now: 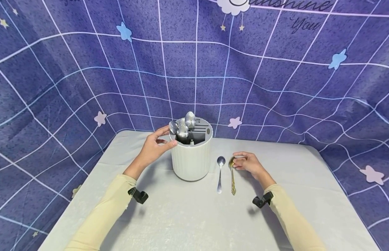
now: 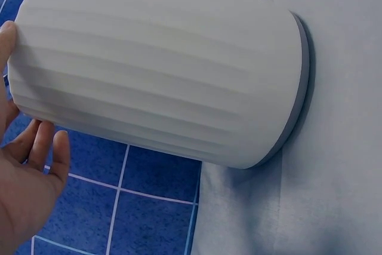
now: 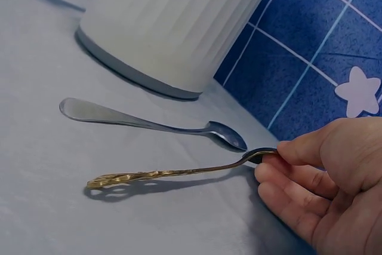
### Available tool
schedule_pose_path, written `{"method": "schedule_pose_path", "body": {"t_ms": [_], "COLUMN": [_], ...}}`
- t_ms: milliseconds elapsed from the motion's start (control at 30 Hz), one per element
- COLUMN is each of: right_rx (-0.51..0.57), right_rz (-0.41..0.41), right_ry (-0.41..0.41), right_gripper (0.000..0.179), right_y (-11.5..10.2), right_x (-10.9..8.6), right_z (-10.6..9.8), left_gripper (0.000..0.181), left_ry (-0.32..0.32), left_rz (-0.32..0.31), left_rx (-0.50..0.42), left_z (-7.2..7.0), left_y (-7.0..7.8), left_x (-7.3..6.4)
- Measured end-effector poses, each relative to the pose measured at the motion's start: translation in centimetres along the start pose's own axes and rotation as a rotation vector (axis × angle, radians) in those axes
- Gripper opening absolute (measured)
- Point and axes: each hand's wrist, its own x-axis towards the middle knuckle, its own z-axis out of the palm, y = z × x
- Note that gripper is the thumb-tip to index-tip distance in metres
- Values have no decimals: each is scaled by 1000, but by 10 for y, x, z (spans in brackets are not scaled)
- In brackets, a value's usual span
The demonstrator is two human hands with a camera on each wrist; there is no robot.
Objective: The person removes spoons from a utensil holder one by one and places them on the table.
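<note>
The right hand (image 1: 249, 164) pinches the bowl of the golden spoon (image 1: 233, 179) with closed fingers, just beside the silver spoon (image 1: 220, 170) on the desk (image 1: 194, 216). The left hand (image 1: 152, 146), fingers widely spread, holds the white holder (image 1: 191, 160) near its rim.

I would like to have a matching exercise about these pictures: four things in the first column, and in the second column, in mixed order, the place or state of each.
Column one:
1. gold spoon
2. loose silver spoon
3. white holder
4. left hand

Column two:
A. at the rim of the white holder
B. lies on the table, untouched
C. pinched by the right hand
D. stands upright with spoons inside

Right pairs: 1-C, 2-B, 3-D, 4-A
</note>
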Motion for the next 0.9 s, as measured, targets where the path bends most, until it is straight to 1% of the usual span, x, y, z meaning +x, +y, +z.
{"method": "schedule_pose_path", "body": {"t_ms": [233, 333, 467, 567, 700, 900], "right_rx": [13, 27, 31, 6, -49, -101], "right_rz": [45, 80, 113, 122, 128, 126], "right_ry": [18, 31, 27, 6, -15, -26], "right_gripper": [48, 46, 46, 47, 48, 47], "right_y": [2, 2, -1, -4, -10, -16], "right_x": [2, 1, -3, -7, -13, -21], "right_z": [3, 2, -3, -8, -13, -19], "left_gripper": [62, 61, 62, 64, 64, 65], "left_ry": [-9, -10, -10, -6, -3, -3], "left_rz": [1, -1, -5, 0, 10, 9], "left_rx": [16, 20, 15, 11, 0, -5], "left_z": [1, 1, 1, 0, -1, 0], "left_y": [31, 34, 19, 4, 0, -1], "left_x": [-9, -10, -5, -1, -1, -1]}}
